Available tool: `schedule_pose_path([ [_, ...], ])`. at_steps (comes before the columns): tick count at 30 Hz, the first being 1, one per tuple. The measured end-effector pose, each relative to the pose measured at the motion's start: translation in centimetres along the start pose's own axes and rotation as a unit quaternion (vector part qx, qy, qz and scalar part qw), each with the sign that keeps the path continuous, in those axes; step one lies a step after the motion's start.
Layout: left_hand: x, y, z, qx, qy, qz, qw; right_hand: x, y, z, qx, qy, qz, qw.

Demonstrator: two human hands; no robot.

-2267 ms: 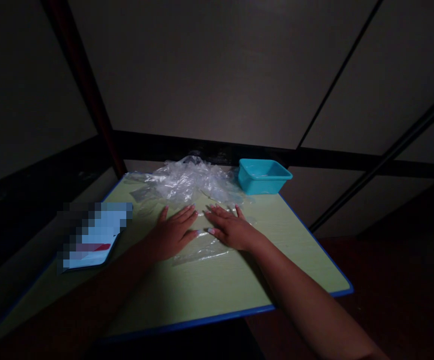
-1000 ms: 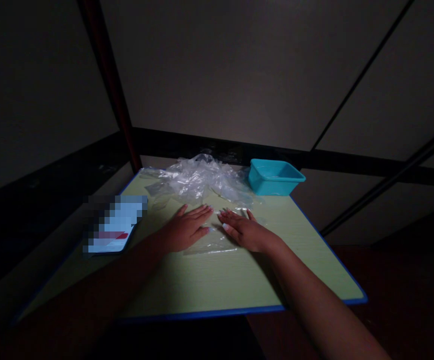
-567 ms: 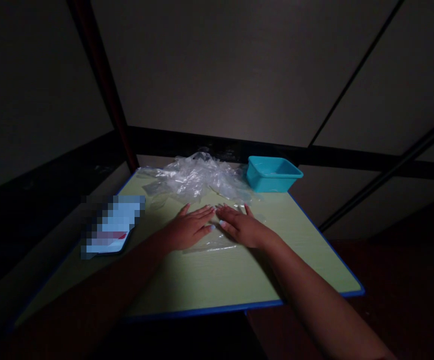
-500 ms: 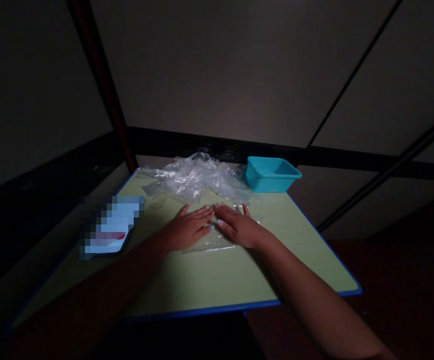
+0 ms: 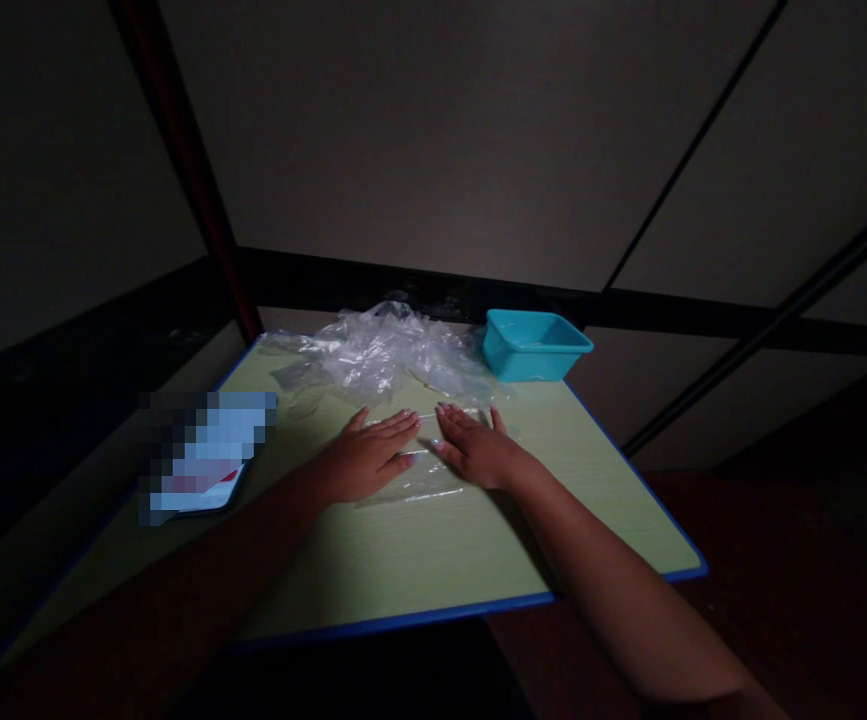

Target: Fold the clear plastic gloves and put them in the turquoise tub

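Note:
A clear plastic bag (image 5: 425, 482) lies flat on the pale green table (image 5: 403, 570), partly covered by both hands. My left hand (image 5: 369, 455) rests palm down on its left side, fingers stretched out and thumb apart. Opposite it, my right hand (image 5: 482, 450) presses flat on the right side with its fingers extended. A small gap separates the fingertips. Just beyond the hands sits a crumpled heap of clear plastic bags (image 5: 384, 350). The flat bag's far edge is hard to make out.
At the back right corner stands a turquoise plastic basket (image 5: 534, 350). A phone (image 5: 212, 455) with a lit, blurred screen lies at the table's left edge. Blue edging (image 5: 403, 622) runs round the table, and a wall (image 5: 403, 150) rises behind it.
My hands have slid slightly apart over the flat bag, widening the gap between the fingertips. The whole view has shifted a little, so the table appears further left.

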State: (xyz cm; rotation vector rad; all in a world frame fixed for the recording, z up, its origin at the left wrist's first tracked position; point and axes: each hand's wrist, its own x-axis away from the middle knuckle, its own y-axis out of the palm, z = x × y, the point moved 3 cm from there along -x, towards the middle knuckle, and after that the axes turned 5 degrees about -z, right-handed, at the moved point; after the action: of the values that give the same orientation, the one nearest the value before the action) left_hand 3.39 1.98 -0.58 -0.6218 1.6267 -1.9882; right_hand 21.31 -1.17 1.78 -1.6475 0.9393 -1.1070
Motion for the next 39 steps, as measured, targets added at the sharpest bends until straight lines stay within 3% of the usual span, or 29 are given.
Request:
schedule_pose_path([
  [7, 0.4, -0.2, -0.1, -0.013, -0.016, -0.008, 1.000, -0.3, 0.0, 1.3, 0.014, 0.051, -0.006, 0.999],
  [21, 1.5, -0.6, -0.7, -0.074, -0.153, -0.005, 0.985, -0.1, 0.0, 1.4, 0.024, 0.057, -0.020, 0.998],
  [30, 1.7, -1.4, -0.5, -0.064, -0.107, 0.017, 0.992, 0.0, -0.3, 1.5, 0.021, 0.062, 0.004, 0.998],
  [39, 1.5, -1.4, -0.5, -0.057, -0.073, -0.004, 0.996, -0.1, -0.9, 3.7, 0.053, 0.092, 0.038, 0.994],
])
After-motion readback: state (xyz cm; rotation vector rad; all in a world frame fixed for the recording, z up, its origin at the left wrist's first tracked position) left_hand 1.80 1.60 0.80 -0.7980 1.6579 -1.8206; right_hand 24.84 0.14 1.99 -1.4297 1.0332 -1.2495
